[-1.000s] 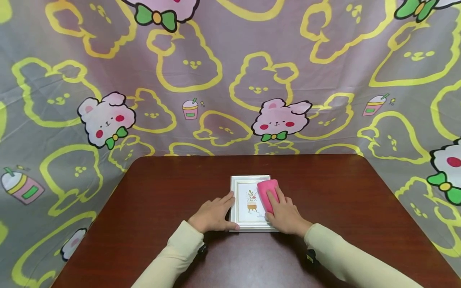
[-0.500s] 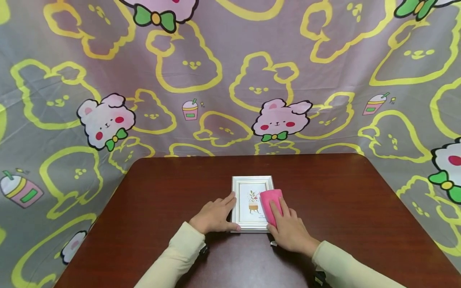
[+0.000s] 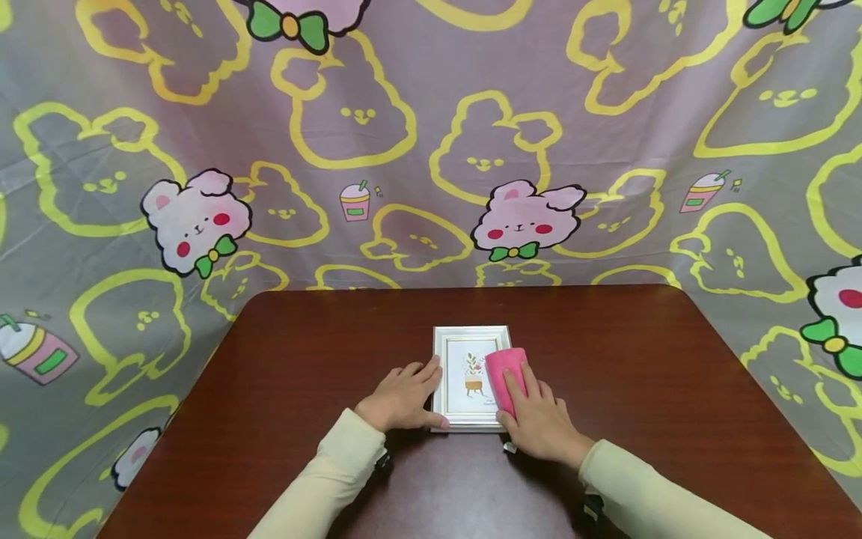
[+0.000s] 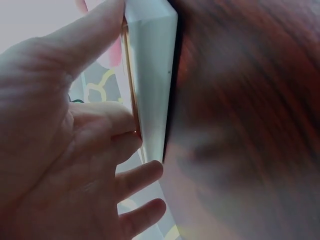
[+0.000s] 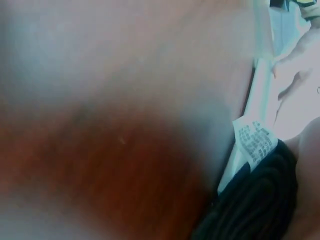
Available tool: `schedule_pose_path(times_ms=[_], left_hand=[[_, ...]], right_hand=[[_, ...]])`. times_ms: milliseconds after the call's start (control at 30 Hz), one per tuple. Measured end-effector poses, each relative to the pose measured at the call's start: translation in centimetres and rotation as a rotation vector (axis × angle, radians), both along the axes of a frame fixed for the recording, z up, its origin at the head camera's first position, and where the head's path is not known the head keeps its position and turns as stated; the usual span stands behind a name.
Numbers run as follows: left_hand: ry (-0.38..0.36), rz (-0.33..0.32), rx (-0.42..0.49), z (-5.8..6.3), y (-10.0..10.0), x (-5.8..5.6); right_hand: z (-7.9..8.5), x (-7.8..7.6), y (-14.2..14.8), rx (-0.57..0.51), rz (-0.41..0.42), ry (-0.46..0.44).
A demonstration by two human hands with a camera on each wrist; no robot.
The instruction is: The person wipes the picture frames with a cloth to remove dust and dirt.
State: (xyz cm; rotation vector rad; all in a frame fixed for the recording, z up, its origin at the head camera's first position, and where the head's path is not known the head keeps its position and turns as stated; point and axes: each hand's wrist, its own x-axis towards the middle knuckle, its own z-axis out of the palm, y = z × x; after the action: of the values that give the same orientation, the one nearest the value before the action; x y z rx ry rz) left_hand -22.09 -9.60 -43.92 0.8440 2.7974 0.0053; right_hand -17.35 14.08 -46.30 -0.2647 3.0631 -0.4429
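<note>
A white picture frame [image 3: 465, 427] with a potted-plant print lies face up on the table. The left hand [image 3: 399, 397] rests along its left side, fingers spread on the edge and thumb at the near-left corner. In the left wrist view those fingers touch the frame's side wall [image 4: 154, 75]. The right hand [image 3: 545, 428] holds a pink folded cloth [image 3: 503, 372] against the frame's right part, covering much of that side. Seen from the right wrist, dark folds [image 5: 255, 200] and a printed white tag [image 5: 253, 142] show under the hand beside the frame's edge.
The brown wooden table [image 3: 337, 337] spreads out around the frame. Behind it and at both sides hangs a grey fabric backdrop [image 3: 397, 135] with yellow and pink cartoon animals. A dark wrist device [image 3: 592, 507] shows at the right sleeve.
Over the last second the right hand and the pink cloth have slid toward the body and slightly right, uncovering more of the frame's upper right. The left hand has stayed on the frame's left side.
</note>
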Motion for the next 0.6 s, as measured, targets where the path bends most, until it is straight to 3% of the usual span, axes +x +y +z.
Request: schedule_pose_path(times_ms=[300, 600], left_hand=[[-0.024, 0.017, 0.034, -0.2, -0.6, 0.1], [-0.015, 0.001, 0.038, 0.0, 0.0, 0.2]], right_hand=[[0.5, -2.5, -0.2, -0.017, 0.03, -0.049], [0.3, -6.3, 0.7, -0.027, 0.025, -0.061]])
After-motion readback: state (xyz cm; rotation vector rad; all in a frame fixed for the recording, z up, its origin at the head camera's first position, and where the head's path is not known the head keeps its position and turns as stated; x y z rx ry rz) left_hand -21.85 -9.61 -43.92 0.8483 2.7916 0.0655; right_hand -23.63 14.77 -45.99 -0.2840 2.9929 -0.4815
